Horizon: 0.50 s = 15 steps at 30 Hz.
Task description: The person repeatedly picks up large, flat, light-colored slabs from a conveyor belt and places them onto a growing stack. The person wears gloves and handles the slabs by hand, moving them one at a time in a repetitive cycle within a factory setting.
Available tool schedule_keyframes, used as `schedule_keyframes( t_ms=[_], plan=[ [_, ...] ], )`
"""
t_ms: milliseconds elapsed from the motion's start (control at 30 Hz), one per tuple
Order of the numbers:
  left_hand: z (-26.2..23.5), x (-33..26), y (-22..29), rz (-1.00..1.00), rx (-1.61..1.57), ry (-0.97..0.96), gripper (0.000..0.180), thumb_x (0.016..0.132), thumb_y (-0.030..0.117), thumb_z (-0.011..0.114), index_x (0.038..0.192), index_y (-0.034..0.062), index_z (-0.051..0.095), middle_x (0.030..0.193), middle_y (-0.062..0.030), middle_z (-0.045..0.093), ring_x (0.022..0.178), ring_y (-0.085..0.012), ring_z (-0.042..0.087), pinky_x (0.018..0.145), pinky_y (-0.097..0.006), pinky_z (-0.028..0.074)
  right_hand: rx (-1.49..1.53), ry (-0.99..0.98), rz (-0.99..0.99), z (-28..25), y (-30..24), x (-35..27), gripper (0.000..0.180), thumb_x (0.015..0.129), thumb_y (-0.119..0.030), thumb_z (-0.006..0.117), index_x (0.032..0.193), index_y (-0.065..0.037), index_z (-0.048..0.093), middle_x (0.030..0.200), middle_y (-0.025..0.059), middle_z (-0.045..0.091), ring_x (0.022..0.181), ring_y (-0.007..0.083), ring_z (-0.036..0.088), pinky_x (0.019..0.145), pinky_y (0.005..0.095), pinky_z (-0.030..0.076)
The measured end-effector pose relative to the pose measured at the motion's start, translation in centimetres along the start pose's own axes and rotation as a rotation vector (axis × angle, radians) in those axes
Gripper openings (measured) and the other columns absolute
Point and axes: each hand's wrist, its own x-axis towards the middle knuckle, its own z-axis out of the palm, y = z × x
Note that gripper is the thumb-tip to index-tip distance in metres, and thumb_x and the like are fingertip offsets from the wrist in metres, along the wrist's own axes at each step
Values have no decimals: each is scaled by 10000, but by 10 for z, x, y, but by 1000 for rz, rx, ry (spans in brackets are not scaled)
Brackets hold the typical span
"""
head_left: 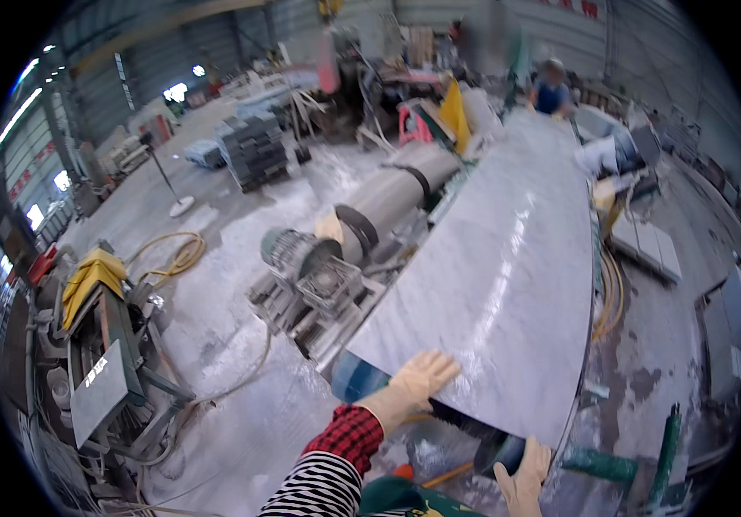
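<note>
A long, glossy white-grey stone slab [508, 250] stretches away from me across a roller stand. My left hand [414, 383], in a cream rubber glove, lies flat on its near left edge with the fingers stretched out. At the near right corner, my right hand [524, 478] wears the same kind of glove. Its fingers reach up by the slab's edge, and the thumb stands apart beside a dark roller end [495, 452]. Under the near left corner shows a blue roller [358, 377]. A checked red cuff and a striped sleeve cover my left forearm.
An electric motor [302, 250] and a thick grey cylinder [396, 194] stand left of the slab. A person [550, 90] is at its far end. Green pipes [599, 465] lie near right. A metal cart [108, 379] and a coiled yellow hose [183, 256] are at left.
</note>
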Motion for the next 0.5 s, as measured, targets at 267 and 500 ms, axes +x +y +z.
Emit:
schedule_keyframes(
  t_ms=[267,500],
  plan=[
    [-2,4,0,-44,-66,114,916,668,218,841,1490,135,445,1517,-118,460,1408,-357,427,1182,-458,333,-39,20,-110,3,17,-3,719,682,-169,806,1319,63,565,1234,238,638,1121,471,592,997,551,474],
    [-4,8,4,-70,26,71,996,629,183,869,1507,165,400,1541,-89,427,1424,-328,410,1185,-447,323,-118,-13,-135,8,24,54,878,661,-228,881,1400,27,481,1429,250,516,1333,469,467,1144,526,372]
  ],
)
